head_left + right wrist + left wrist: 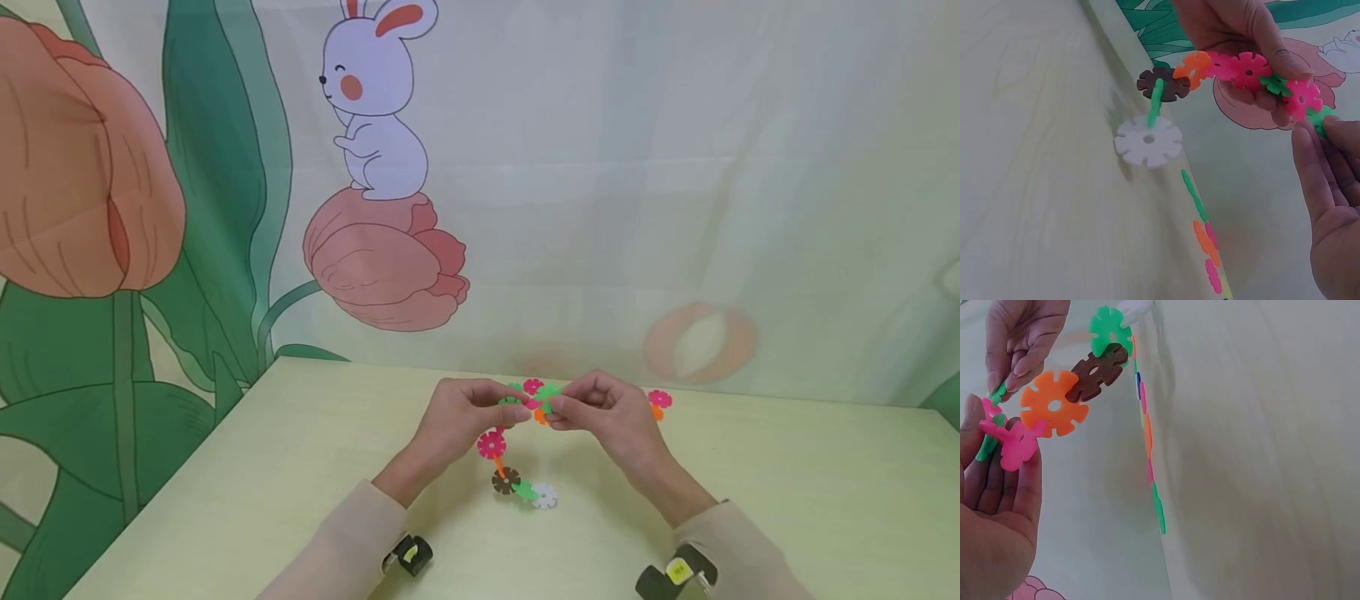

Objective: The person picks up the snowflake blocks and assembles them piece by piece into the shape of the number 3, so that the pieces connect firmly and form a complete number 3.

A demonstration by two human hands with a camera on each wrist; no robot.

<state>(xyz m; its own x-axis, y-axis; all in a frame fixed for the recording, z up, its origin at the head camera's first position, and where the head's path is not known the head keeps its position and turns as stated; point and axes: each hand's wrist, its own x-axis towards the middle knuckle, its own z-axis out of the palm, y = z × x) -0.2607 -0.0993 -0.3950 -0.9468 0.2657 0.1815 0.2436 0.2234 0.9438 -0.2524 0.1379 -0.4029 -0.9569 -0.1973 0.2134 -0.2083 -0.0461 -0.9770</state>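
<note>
A chain of interlocked snowflake discs (491,445) hangs between the two hands above the table. My left hand (453,417) holds the chain near its upper part, thumb against bent fingers, beside a pink and a green disc. Facing it, my right hand (618,421) pinches a green snowflake disc (1319,121), which touches a pink disc (1303,99). In the right wrist view the chain runs through orange to a brown disc (1163,84), then an edge-on green one and a white disc (1148,142). An orange disc (1054,403) appears in the left wrist view.
Loose discs, among them a pink one (660,398) and a green one (1194,195), lie along the far edge of the pale wooden table (225,500). Behind it hangs a cloth backdrop (562,167) printed with tulips and a rabbit.
</note>
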